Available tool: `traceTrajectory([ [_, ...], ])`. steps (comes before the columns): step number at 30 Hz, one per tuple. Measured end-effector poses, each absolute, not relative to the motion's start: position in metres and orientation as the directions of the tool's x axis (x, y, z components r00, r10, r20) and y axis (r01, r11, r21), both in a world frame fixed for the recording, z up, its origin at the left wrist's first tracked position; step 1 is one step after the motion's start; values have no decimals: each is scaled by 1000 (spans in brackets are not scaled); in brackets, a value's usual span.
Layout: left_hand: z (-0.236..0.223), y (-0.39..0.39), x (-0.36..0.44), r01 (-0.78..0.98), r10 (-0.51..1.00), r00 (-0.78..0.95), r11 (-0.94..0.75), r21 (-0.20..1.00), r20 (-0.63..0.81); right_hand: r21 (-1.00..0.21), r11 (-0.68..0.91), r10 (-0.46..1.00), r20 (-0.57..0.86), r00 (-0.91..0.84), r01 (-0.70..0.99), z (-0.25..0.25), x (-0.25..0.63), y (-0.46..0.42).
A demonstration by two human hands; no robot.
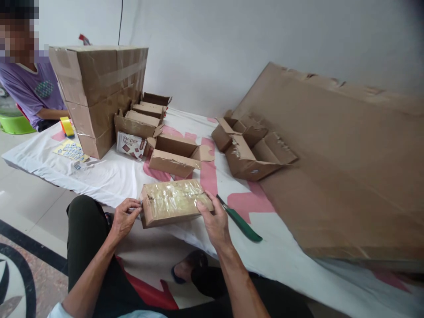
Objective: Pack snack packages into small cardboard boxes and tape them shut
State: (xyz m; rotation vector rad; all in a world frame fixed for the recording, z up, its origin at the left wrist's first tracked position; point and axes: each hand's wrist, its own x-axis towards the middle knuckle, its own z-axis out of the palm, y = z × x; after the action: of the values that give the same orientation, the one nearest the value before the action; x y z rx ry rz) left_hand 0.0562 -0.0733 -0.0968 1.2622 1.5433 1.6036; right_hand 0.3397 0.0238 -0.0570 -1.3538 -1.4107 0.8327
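A taped cardboard box [175, 201] is at the front edge of the cloth-covered table, its top shiny with clear tape. My right hand [215, 216] grips its right end, thumb on top. At the opposite end, my left hand [125, 217] pinches with thumb and forefinger against the box's side. A tiny pale bit shows at those fingertips, too small to name. Just right of my right hand lies a knife with a green handle [245, 226], its blade partly hidden. A yellow sheet of blue-outlined stickers [71, 150] lies to the left.
Taped boxes [96, 97] form a tall stack at the left. Open cardboard boxes [174, 161] stand behind my box, with more [255, 154] at the right. A printed packet [130, 145] leans nearby. A large cardboard sheet [351, 168] slopes at right. Another person [33, 88] sits at far left.
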Motion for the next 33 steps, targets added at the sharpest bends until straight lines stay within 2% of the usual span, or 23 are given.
traceTrajectory([
  [11, -94, -73, 57, 190, 883, -424, -131, 973, 202, -947, 128, 984, 159, 85, 294, -58, 341, 24],
  [27, -107, -66, 55, -84, 875, -483, -13, 996, -29, -952, 122, 984, 152, 88, 280, -58, 340, 24],
  [33, -109, -66, 53, -35, 878, -478, -34, 999, 13, -958, 112, 986, 141, 93, 265, -55, 337, 23],
])
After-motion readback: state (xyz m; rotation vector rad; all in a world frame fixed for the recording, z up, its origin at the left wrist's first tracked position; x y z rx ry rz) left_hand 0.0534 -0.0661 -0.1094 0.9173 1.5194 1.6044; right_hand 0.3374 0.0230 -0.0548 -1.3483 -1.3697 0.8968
